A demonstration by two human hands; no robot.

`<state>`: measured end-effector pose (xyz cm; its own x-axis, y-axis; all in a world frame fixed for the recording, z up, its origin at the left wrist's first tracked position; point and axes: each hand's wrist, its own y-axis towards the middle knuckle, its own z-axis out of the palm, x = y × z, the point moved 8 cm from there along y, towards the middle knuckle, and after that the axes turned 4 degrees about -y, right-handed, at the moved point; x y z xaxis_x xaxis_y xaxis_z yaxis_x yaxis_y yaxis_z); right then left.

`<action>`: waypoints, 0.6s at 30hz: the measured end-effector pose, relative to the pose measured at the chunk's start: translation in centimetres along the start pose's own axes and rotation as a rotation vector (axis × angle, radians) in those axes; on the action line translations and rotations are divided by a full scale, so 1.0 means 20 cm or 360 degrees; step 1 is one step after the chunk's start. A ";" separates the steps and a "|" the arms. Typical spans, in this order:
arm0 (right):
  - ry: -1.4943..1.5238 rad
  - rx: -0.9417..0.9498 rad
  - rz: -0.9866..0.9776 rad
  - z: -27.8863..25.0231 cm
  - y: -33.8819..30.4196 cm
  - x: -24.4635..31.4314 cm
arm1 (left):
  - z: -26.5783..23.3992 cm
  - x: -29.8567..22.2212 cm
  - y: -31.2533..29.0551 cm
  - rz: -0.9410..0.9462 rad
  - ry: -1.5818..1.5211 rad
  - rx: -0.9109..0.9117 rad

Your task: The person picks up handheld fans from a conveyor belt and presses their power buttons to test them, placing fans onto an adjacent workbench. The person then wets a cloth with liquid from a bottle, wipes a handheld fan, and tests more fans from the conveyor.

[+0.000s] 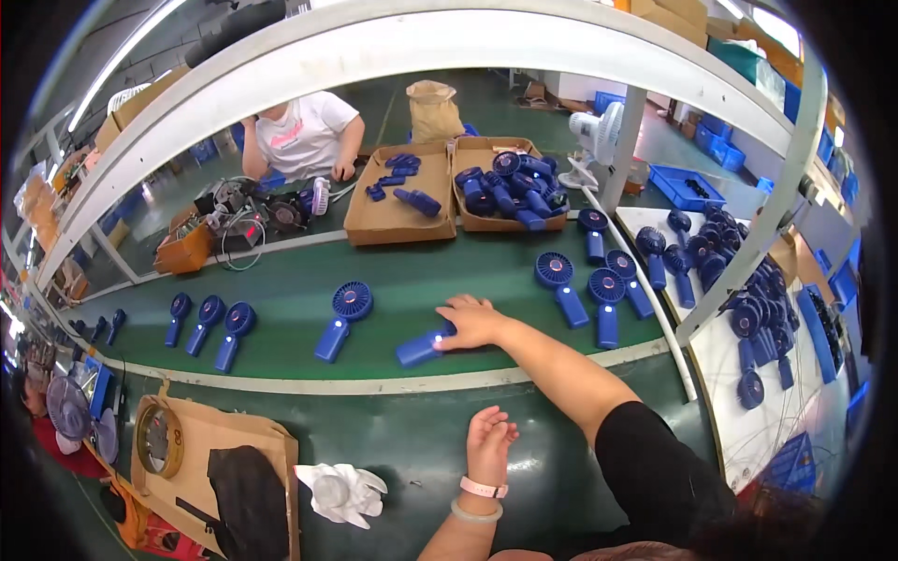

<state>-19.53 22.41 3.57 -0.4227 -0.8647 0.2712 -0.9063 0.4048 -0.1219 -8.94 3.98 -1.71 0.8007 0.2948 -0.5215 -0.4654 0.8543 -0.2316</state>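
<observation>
My right hand [474,323] reaches over the green conveyor belt [271,269], its fingers round the head of a dark blue handheld fan [418,351]. The fan lies on the belt with its handle pointing left; my hand hides its head. My left hand [490,438] is held above the dark green bench [412,458], palm up, with fingers loosely bent and nothing in them. Left of my right hand another handheld fan [352,301] lies on the belt. To the right, several more lie close together, among them one fan [555,269] with its handle angled toward me.
Across the belt stand two cardboard trays [360,234] with fans and parts, and a seated person [309,140]. Many fans crowd a white table [739,449] at right. A white crumpled glove [341,494] and a cardboard box [267,439] lie at lower left. Metal frame bars [449,37] arch overhead.
</observation>
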 end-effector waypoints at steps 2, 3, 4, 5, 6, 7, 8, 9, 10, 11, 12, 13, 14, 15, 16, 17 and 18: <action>-0.0091 -0.0093 -0.0035 -0.05 -0.19 -0.03 | 0.01 0.02 0.02 -0.0018 0.0085 0.0011; -0.0170 -0.0142 0.0019 -0.03 -0.27 -0.08 | 0.00 0.06 0.04 -0.0047 0.0124 -0.0014; -0.0057 -0.0207 0.0121 -0.04 -0.35 -0.12 | 0.01 0.08 0.05 -0.0057 0.0125 0.0000; 0.0059 -0.0272 0.0213 -0.04 -0.42 -0.14 | 0.01 0.08 0.05 -0.0048 0.0152 0.0007; 0.0053 -0.0361 0.0240 -0.05 -0.48 -0.16 | 0.01 0.08 0.05 -0.0042 0.0180 0.0017; 0.0054 -0.0364 0.0248 -0.05 -0.53 -0.16 | 0.01 0.07 0.04 -0.0026 0.0165 0.0014; 0.0041 -0.0462 0.0255 -0.07 -0.60 -0.17 | 0.01 0.05 0.04 0.0048 0.0176 0.0004; 0.0027 -0.0561 0.0267 -0.10 -0.67 -0.18 | 0.01 0.03 0.04 0.0119 0.0188 -0.0003; 0.0036 -0.0641 0.0238 -0.14 -0.75 -0.18 | 0.02 0.01 0.03 0.0201 0.0272 0.0035; 0.0002 -0.0643 0.0191 -0.18 -0.83 -0.15 | 0.06 -0.03 0.02 0.0342 0.0384 0.0078; -0.0033 -0.0644 0.0147 -0.22 -0.92 -0.11 | 0.10 -0.07 0.00 0.0481 0.0494 0.0125; -0.0009 -0.0583 0.0100 -0.27 -1.02 -0.07 | 0.12 -0.10 -0.02 0.0571 0.0909 0.0112; 0.0000 -0.0495 0.0055 -0.30 -1.12 -0.04 | 0.19 -0.14 -0.07 0.0825 0.1347 0.0136; 0.0010 -0.0407 0.0008 -0.33 -1.21 -0.02 | 0.29 -0.18 -0.13 0.1089 0.1780 0.0166; 0.0021 -0.0387 -0.0104 -0.36 -1.31 0.00 | 0.40 -0.17 -0.17 0.1304 0.2238 0.0265; 0.0055 -0.0341 -0.0200 -0.39 -1.40 0.02 | 0.47 -0.11 -0.20 0.1247 0.2575 0.0459; 0.0090 -0.0293 -0.0295 -0.41 -1.48 0.03 | 0.52 -0.03 -0.24 0.1176 0.2906 0.0661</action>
<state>7.15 12.33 15.26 -0.2440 -0.9132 0.3264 -0.9500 0.2928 0.1089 -3.27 4.21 8.35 -0.8413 0.0988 -0.5315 -0.1495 0.9023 0.4044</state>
